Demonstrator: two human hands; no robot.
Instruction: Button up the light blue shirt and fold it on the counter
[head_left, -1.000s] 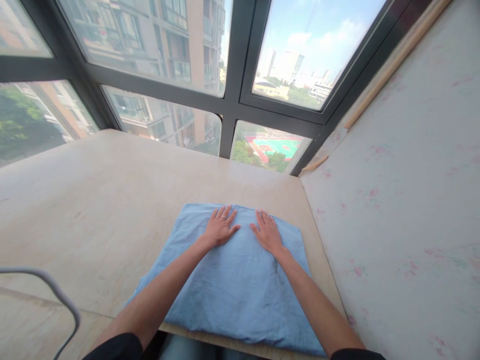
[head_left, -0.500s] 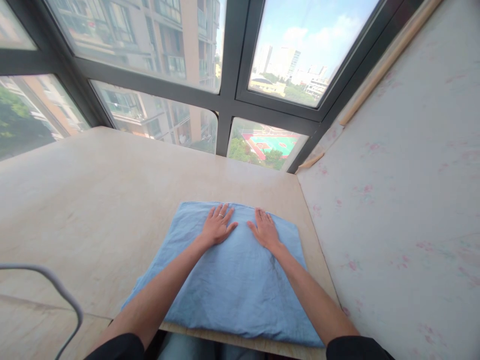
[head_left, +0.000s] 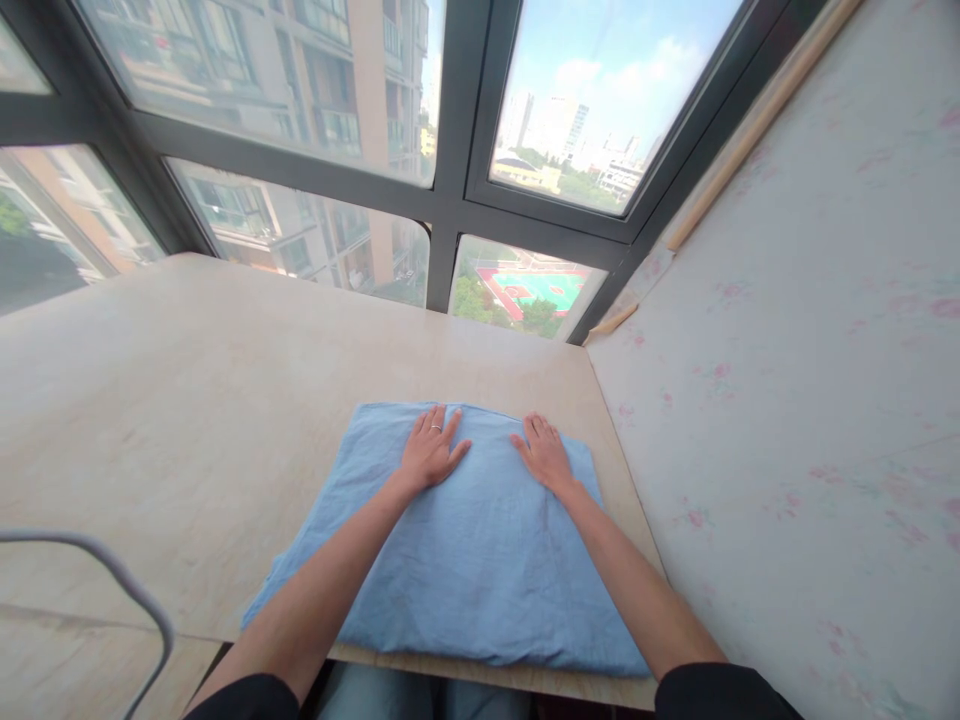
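At far left to near left, a thick, smooth grey cable [head_left: 124, 577] curves above or across the pale, faintly marbled tabletop [head_left: 187, 430]; whether it touches the surface cannot be determined. To its right, a light-blue, wrinkled fabric cloth [head_left: 487, 550] lies spread along the near edge of the tabletop. Its near side is broader than its far side in this view, and its long axis appears to run left to right, though the oblique angle leaves true proportions uncertain.

The left hand [head_left: 429, 455], wearing a thin, pale ring [head_left: 436, 428], lies palm down on the far left part of the cloth. Its fingers are spread and grip nothing; the tips reach the far edge. The right hand [head_left: 546, 458] lies palm down on the far right part, fingers extended, closer together, likewise holding nothing, tips at the same edge. Neither hand is clearly nearer that edge. A strip of bare cloth separates the two thumbs.

Relative to the fingers, the cloth lies directly beneath, with most of its area extending to the near side, between and under the forearms. Right of the cloth, a narrow strip of tabletop precedes the white, pink-flowered wall [head_left: 787, 380].
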